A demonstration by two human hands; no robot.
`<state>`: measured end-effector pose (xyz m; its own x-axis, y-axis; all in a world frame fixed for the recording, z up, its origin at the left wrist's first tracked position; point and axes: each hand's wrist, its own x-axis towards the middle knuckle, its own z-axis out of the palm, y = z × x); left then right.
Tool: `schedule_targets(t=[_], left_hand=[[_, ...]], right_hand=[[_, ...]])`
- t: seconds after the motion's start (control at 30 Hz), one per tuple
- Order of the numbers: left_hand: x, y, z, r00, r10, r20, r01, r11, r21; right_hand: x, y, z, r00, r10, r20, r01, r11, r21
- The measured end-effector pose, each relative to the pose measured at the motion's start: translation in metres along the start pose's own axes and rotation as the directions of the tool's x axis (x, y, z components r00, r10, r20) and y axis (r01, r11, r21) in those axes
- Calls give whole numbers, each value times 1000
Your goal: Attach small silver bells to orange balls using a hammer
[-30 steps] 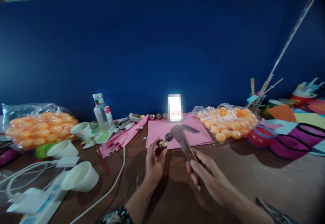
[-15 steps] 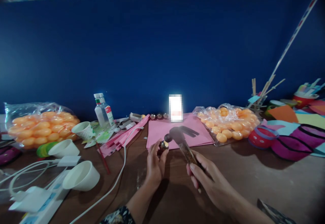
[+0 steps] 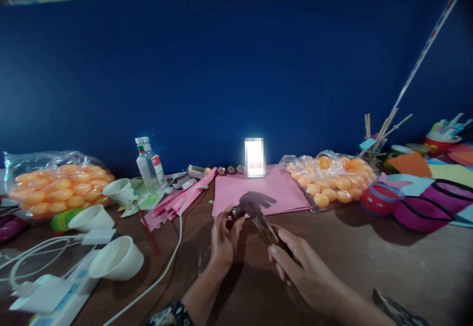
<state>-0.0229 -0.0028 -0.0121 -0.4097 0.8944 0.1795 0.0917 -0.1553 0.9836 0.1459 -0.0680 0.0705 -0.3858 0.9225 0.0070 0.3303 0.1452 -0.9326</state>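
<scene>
Pinched small shiny ball (image 3: pixel 233 212) in L fingers (image 3: pixel 219 220); gripped hammer (image 3: pixel 255 210) by handle in R fingers (image 3: pixel 281 257), head btwn both, at ball's R side (contact unclear). Prob. called for light, square blows w/ L fingertips well clear of hammer face.

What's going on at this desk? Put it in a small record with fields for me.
Left hand: fingers around a shiny metallic ball
Right hand: grips a claw hammer by its handle
Contact: hammer meets ball in view; actual touch unclear
Behind hands: pink paper
Far left: clear bag of orange balls
Nearer left: white cup, tipped
</scene>
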Motion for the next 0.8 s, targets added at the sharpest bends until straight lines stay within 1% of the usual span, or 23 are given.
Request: schedule_targets(t=[0.1,0.2,0.27,0.33,0.4,0.5,0.57,0.67,0.7,0.8], left_hand=[[0,6,1,993,-91,72,92,996,-16],[1,11,-1,989,-127,74,133,988,-83],[2,11,-2,990,-125,71,132,985,-113],[3,8,-4,991,-105,82,112,990,-88],[4,4,-5,994,-65,88,70,996,-49],[3,0,-5,996,-9,87,16,997,-79],[3,1,-4,997,-32,76,41,991,-125],[2,7,-4,992,-115,55,122,982,-147],[1,9,-4,990,-122,67,131,980,-149],[0,14,-5,988,-75,138,105,968,-229]], right_hand=[[-1,2,-1,1000,1,-24,1,997,72],[-1,3,-2,999,7,-46,-2,994,111],[-1,3,-1,999,16,-47,-10,992,122],[-1,3,0,999,19,-45,-13,990,139],[-1,3,2,999,25,-34,-20,990,141],[-1,2,3,999,38,-5,-37,994,101],[-1,1,4,1000,29,-5,-28,996,86],[-1,1,4,999,14,-32,-11,994,106],[-1,2,4,999,16,-35,-12,994,112],[0,6,4,999,41,-8,-40,988,152]])
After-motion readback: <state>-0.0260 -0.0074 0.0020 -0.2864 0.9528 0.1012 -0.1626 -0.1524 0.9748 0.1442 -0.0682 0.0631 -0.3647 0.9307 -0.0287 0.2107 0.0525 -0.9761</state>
